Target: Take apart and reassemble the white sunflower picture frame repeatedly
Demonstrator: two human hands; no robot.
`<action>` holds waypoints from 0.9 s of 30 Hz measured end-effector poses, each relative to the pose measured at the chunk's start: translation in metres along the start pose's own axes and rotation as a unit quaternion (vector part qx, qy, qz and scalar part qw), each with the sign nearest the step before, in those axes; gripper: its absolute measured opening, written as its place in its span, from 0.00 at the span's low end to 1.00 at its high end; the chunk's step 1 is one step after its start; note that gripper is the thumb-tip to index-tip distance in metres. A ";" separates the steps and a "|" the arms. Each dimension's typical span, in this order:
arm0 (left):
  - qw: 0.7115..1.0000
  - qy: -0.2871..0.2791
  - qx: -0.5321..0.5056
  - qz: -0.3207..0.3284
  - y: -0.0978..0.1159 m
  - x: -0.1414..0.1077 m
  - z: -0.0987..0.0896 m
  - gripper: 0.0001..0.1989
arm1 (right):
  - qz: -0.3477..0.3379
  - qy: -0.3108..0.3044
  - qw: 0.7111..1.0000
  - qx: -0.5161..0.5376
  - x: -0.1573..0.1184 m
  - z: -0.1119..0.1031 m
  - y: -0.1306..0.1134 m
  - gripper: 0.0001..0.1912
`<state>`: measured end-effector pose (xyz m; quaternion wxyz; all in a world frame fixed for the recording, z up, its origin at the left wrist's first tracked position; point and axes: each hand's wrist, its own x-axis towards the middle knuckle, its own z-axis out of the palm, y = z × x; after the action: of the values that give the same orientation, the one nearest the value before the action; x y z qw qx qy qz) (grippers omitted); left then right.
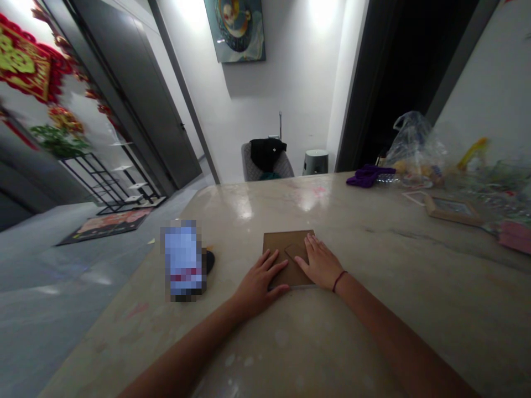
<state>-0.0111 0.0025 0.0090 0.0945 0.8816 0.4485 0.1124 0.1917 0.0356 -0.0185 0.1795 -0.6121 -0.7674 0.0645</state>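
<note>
A flat brown square board (288,240), which looks like cardboard or a frame back, lies on the marble-patterned table. A thin diamond-like outline shows on its face. My left hand (261,282) rests on its left and near edge with fingers spread. On its right side lies my right hand (321,261), fingers stretched out flat and the thumb pointing inward. A dark red cord circles my right wrist. Both palms face down, and the board's corners under the hands are partly hidden.
A phone with a blurred screen (183,258) stands left of the board, a dark round item behind it. To the right are a wooden photo frame (453,210), a purple cloth (369,176) and a clear plastic bag (417,146). A chair (248,163) stands beyond the far edge.
</note>
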 end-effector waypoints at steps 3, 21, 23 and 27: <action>1.000 -0.002 -0.001 0.003 0.000 0.000 0.000 0.29 | -0.003 0.000 1.000 0.007 0.000 0.001 -0.001 0.35; 0.995 -0.018 0.032 0.095 -0.008 0.001 0.002 0.21 | -0.051 -0.027 0.994 0.093 -0.009 0.000 0.013 0.42; 0.993 -0.028 0.038 0.105 -0.008 0.002 0.003 0.20 | -0.051 -0.041 0.993 0.096 -0.009 -0.002 0.013 0.45; 0.993 -0.020 0.055 0.102 -0.008 0.002 0.005 0.24 | -0.044 -0.057 0.993 0.096 -0.008 -0.005 0.010 0.49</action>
<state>-0.0148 0.0087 0.0020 0.0434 0.9286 0.3601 0.0788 0.2045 0.0297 -0.0184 0.1965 -0.5525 -0.7931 0.1649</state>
